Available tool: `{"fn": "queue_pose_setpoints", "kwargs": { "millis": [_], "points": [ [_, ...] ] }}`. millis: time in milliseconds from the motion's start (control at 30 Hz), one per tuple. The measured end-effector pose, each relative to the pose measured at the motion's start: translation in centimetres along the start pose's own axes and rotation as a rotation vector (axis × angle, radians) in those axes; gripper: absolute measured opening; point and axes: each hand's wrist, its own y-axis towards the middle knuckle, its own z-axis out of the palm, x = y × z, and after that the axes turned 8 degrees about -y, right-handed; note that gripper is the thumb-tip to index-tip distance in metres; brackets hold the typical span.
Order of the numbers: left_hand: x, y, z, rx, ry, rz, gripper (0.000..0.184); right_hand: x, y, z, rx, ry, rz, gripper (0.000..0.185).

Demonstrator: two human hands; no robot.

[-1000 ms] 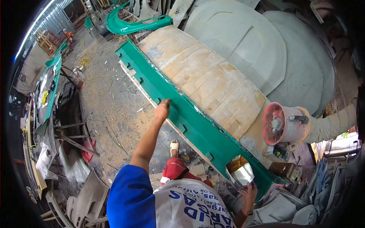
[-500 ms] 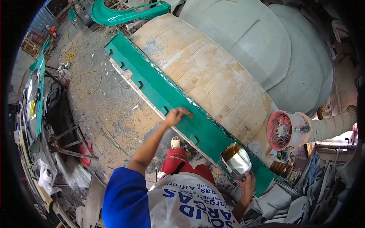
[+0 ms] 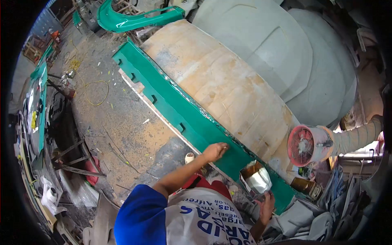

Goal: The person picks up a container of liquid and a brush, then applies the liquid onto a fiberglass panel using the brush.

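My left hand (image 3: 215, 152) is over the long green panel (image 3: 185, 118), its fingers pinched together near the surface. The small orange-brown piece it held a moment before is now hidden by the fingers. My right hand (image 3: 266, 205) grips the lower edge of an open-topped silvery container (image 3: 259, 183) with a brown inside, tilted over the panel's near right end. The panel is glossy, has several small dark green brackets along its near edge, and a rough, flaky strip along its far edge.
Behind the panel lies a large tan, stained board (image 3: 220, 77), with big pale grey shells (image 3: 261, 41) beyond it. A red-rimmed fan (image 3: 303, 145) with a duct stands at right. Grey scraps (image 3: 290, 216) lie nearby. A curved green part (image 3: 122, 22) sits at upper left; a yellow cord (image 3: 96, 83) lies on the floor.
My left hand has moved right and toward me along the panel, closer to the container. The orange-brown piece in it is no longer visible. My right hand still holds the container.
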Motion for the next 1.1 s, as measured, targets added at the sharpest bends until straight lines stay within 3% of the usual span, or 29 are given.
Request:
{"fn": "queue_pose_setpoints", "kwargs": {
  "millis": [100,167,267,367,433,467,500,567,667,700,733,767,833,900,933,1000,1033,1100],
  "points": [
    [1.7,1.2,-2.8,-0.033,-0.208,-0.061,0.023,-0.4,-0.1,-0.1,0.004,-0.021,0.013,0.048],
    [4.8,2.0,-7.8,-0.053,-0.290,0.038,0.026,0.3,-0.5,0.5,-0.029,-0.009,0.031,0.047],
    [11.9,2.4,-17.5,-0.265,-0.410,-0.133,0.021,-0.3,-0.6,0.2,-0.050,-0.052,0.044,0.047],
    [12.6,2.2,-22.0,-0.392,-0.295,-0.169,0.017,-0.3,-0.9,0.5,-0.082,-0.022,0.040,0.049],
    [10.5,1.9,-22.9,-0.728,0.058,-0.241,0.014,-0.1,-1.1,0.6,-0.062,-0.020,0.045,0.049],
    [10.4,1.6,-22.1,-0.738,0.060,-0.242,0.014,-0.1,-1.1,0.4,-0.054,-0.023,0.040,0.049],
    [10.8,1.5,-20.3,-0.751,0.215,-0.102,0.015,-0.1,-1.0,0.3,-0.017,-0.015,0.047,0.047],
    [11.7,1.1,-15.6,-0.650,0.393,0.064,0.020,0.0,-0.9,0.4,-0.030,-0.027,0.012,0.043],
    [8.7,0.0,-6.6,-0.386,0.373,0.025,0.030,-0.3,-0.1,-0.1,0.004,-0.056,0.008,0.043],
    [8.4,-0.3,-3.2,-0.348,-0.053,-0.031,0.025,-1.0,0.2,-0.5,0.011,-0.038,-0.056,0.047],
    [6.3,-0.8,-1.1,-0.275,0.252,0.055,0.022,-1.3,0.7,-1.0,0.043,-0.043,-0.065,0.047],
    [4.2,-1.1,0.5,-0.234,0.160,0.097,0.021,-1.4,1.5,-1.2,0.047,-0.057,-0.026,0.044],
    [1.8,-1.3,0.7,-0.195,0.106,0.126,0.020,-1.7,2.7,-1.2,0.127,-0.097,0.020,0.044],
    [1.0,-1.2,0.5,0.008,-0.271,-0.127,0.021,-2.3,3.5,-0.4,0.094,-0.133,-0.029,0.045],
    [1.6,-1.3,0.0,0.010,-0.268,-0.123,0.021,-2.2,3.8,-0.4,0.093,-0.162,-0.057,0.045],
    [3.9,-0.5,-2.0,-0.107,-0.332,0.034,0.021,-1.6,4.0,0.1,0.086,-0.190,-0.101,0.045],
    [5.3,-0.2,-3.5,-0.181,-0.175,0.063,0.021,-1.3,3.7,0.5,0.160,-0.132,-0.097,0.046],
    [7.6,0.2,-7.2,-0.253,-0.159,0.043,0.021,-0.5,3.0,1.5,0.215,-0.104,-0.070,0.047]
  ]
}}
